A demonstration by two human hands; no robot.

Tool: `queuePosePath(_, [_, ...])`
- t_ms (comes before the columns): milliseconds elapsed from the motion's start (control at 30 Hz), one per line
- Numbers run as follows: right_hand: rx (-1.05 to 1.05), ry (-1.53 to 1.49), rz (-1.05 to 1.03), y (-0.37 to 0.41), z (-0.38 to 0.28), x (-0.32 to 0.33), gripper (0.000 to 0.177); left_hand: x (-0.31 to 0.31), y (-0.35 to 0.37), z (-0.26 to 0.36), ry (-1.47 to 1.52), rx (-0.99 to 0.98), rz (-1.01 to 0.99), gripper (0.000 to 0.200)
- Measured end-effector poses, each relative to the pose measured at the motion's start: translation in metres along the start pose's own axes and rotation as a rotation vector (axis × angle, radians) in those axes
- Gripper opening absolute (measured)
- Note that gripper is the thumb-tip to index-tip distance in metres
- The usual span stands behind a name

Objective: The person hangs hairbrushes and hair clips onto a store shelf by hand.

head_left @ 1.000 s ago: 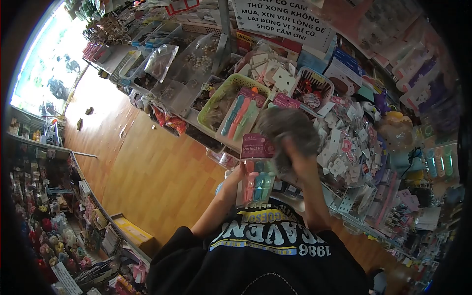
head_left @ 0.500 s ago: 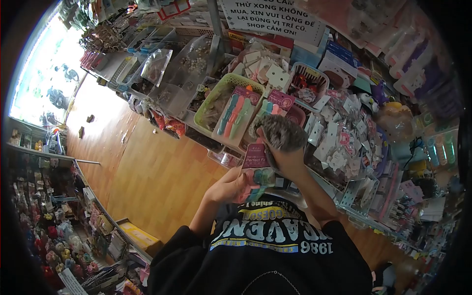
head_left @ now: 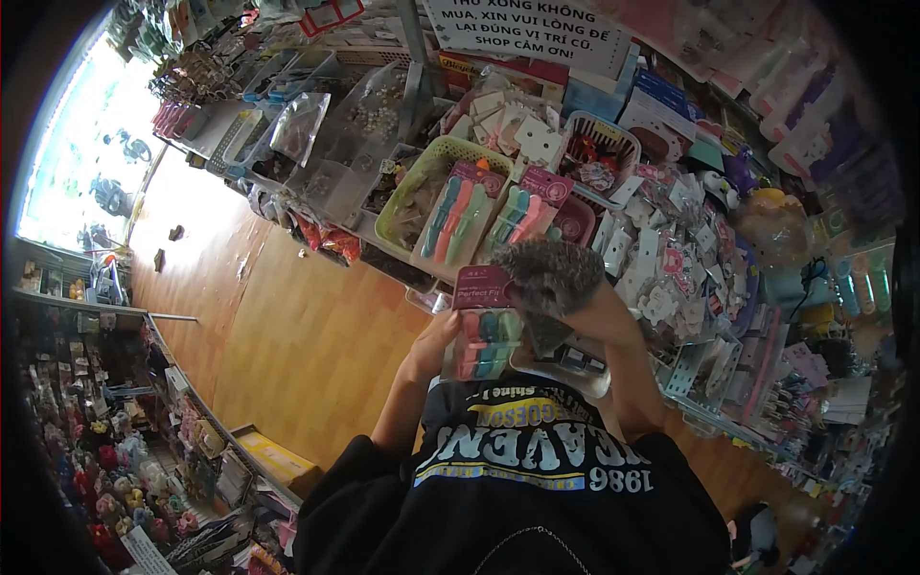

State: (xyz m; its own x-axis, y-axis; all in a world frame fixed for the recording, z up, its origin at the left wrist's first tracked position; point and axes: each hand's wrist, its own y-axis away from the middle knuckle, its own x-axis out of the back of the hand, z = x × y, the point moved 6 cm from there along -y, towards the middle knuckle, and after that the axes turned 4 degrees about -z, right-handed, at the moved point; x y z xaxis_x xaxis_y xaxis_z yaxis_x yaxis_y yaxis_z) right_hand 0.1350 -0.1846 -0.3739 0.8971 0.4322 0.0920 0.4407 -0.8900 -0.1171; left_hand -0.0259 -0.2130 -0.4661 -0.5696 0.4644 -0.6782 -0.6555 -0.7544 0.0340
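My left hand [head_left: 436, 342] grips the left edge of a clear pack of hair clips [head_left: 491, 340]. The clips are pink, green and blue, under a purple card marked "Perfect Fit". A fuzzy grey cleaning cloth [head_left: 554, 273] is held in my right hand [head_left: 606, 316], close beside the pack's upper right corner; the cloth hides most of those fingers. Just beyond, two similar packs of clips [head_left: 462, 220] lean at a light green basket [head_left: 393, 216]. Below the cloth, part of a clear plastic container [head_left: 575, 379] shows near my shirt.
Crowded goods fill the counter: a heap of carded accessories [head_left: 671, 259], a white basket [head_left: 628, 144] and clear bins [head_left: 335, 192]. A printed sign [head_left: 527, 34] stands at the back. Wooden floor [head_left: 287, 345] lies to the left, with a yellow box [head_left: 278, 460] and display shelves beyond.
The pack has turned more upright and flat to view, its card shifting left. The cloth has moved slightly down and right, off the card's face. My left hand has moved up along the pack's edge.
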Motion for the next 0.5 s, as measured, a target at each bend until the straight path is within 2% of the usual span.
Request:
queuePosePath(33, [-0.021, -0.084, 0.134, 0.005, 0.013, 0.003, 0.031, -0.015, -0.006, 0.009, -0.003, -0.001, -0.005, 0.041])
queuePosePath(100, [0.041, -0.001, 0.165, 0.000, 0.017, 0.000, 0.030, -0.034, -0.017, 0.032, -0.345, -0.091, 0.200, 0.032])
queuePosePath(133, [0.098, 0.077, 0.192, -0.002, 0.015, -0.001, 0.029, -0.036, -0.022, 0.035, -0.352, -0.096, 0.195, 0.032])
queuePosePath(167, [0.106, 0.078, 0.195, -0.002, 0.016, -0.002, 0.029, -0.034, -0.024, 0.041, -0.581, -0.097, 0.263, 0.030])
queuePosePath(200, [0.161, 0.250, 0.242, -0.001, 0.011, -0.001, 0.027, -0.034, -0.026, 0.046, -0.811, -0.098, 0.330, 0.028])
queuePosePath(233, [0.214, 0.424, 0.292, 0.000, 0.007, 0.000, 0.025, -0.042, -0.030, 0.051, -0.856, -0.238, 0.321, 0.024])
queuePosePath(267, [0.220, 0.427, 0.298, 0.001, 0.012, 0.001, 0.025, -0.054, -0.035, 0.051, -0.860, -0.243, 0.314, 0.024])
queuePosePath(333, [0.283, 0.650, 0.437, 0.006, 0.014, 0.009, 0.023, -0.074, -0.035, 0.067, -0.622, -0.404, 0.565, 0.014])
queuePosePath(367, [0.286, 0.653, 0.445, 0.005, 0.011, 0.009, 0.023, -0.079, -0.039, 0.071, -0.579, -0.465, 0.548, 0.010])
queuePosePath(433, [0.217, 0.349, 0.564, 0.004, 0.011, 0.014, 0.019, -0.062, -0.039, 0.058, -0.656, -0.412, 0.494, 0.010])
queuePosePath(467, [0.218, 0.352, 0.568, 0.002, 0.007, 0.012, 0.019, -0.061, -0.041, 0.055, -0.730, -0.362, 0.447, 0.010])
queuePosePath(500, [0.156, 0.208, 0.658, 0.003, 0.010, 0.016, 0.019, -0.060, -0.042, 0.054, -0.730, -0.362, 0.443, 0.010])
